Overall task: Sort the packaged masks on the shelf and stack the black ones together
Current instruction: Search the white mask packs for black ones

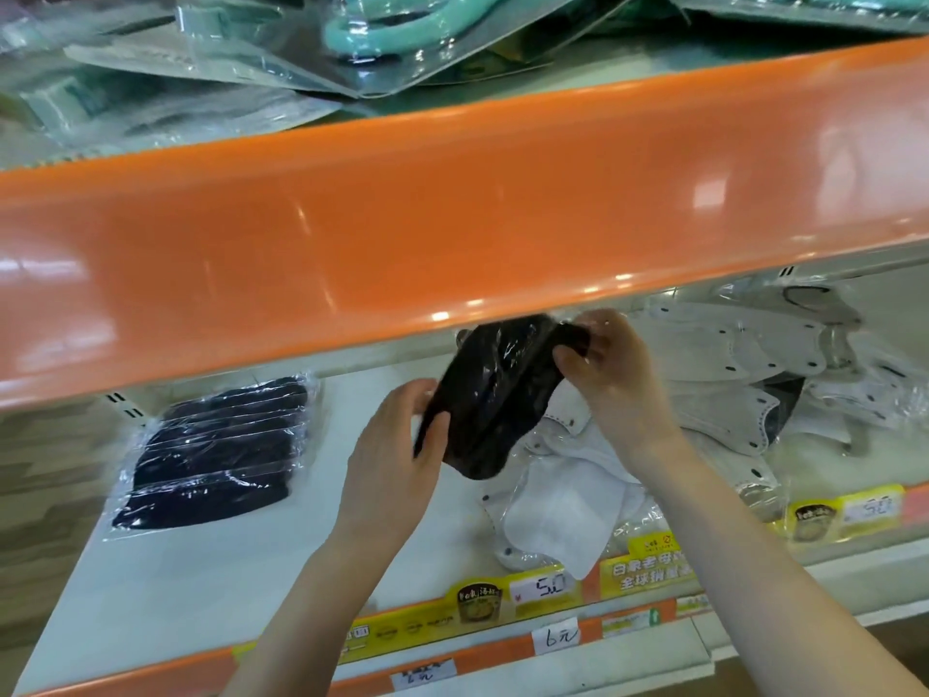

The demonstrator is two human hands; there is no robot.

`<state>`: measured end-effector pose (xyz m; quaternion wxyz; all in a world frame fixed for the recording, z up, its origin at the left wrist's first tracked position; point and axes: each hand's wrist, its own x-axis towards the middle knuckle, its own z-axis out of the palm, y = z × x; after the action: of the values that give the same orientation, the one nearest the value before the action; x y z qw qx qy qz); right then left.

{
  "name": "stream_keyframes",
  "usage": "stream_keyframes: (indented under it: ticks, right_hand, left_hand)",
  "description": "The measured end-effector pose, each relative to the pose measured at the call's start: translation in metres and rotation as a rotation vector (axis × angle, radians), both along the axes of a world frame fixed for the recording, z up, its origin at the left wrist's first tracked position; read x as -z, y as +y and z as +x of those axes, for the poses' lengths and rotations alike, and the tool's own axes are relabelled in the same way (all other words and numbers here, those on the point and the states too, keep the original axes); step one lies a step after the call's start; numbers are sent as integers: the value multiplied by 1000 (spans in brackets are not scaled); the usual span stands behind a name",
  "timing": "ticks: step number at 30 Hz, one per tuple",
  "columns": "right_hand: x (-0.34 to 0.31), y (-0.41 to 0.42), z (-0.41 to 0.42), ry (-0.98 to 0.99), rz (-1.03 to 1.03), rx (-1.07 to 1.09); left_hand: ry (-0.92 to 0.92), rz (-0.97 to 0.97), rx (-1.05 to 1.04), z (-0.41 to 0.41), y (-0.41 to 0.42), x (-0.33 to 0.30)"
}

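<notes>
So both hands are on one black mask pack [495, 399] right now: the right hand [611, 367] has its grip pinched on the top end of the wrapper, fingers curled around it, and the left hand [397, 447] grips the lower left edge with thumb in front and fingers behind. The pack is held up off the lower shelf [281, 560], tilted, just under the orange shelf edge [452, 218], and it hangs right over the white mask packs [558, 500]. Over at about 9 o'clock from the hands there's the black mask stack [221, 450], lying flat in clear wrap near the left end of the shelf, well apart from the white ones. I'd say this one's mid-trip to that pile, so the sort is underway but not finished. Out at 3 o'clock the jumbled white pile [744, 389] has something dark poking out from under it, looks like another black mask [784, 402], though I can't tell for sure. The price tags [540, 588] run along the front at 6 o'clock, and teal packaged goods [382, 27] sit up top at 12.
</notes>
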<state>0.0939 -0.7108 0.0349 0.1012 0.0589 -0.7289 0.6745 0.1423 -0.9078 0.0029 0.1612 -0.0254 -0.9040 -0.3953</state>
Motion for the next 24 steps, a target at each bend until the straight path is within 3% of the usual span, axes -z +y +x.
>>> stream_keyframes:
  ticks: [4,9,12,16,19,24]
  right_hand:
    - [-1,-26,11,10,162,-146]
    - [1,-63,19,43,176,-264]
    - [11,-81,22,98,306,-245]
    - [35,-107,32,505,660,-39]
    - [50,-136,52,660,795,-98]
    - [91,-181,76,583,1025,-328]
  left_hand:
    - [-155,174,58,1,-8,-5]
    - [-100,299,-130,8,-18,-6]
    - [46,609,-308,15,-33,-4]
    - [70,1071,-525,23,-64,10]
    - [4,1142,-654,36,-86,22]
    - [-107,1117,-675,59,-117,30]
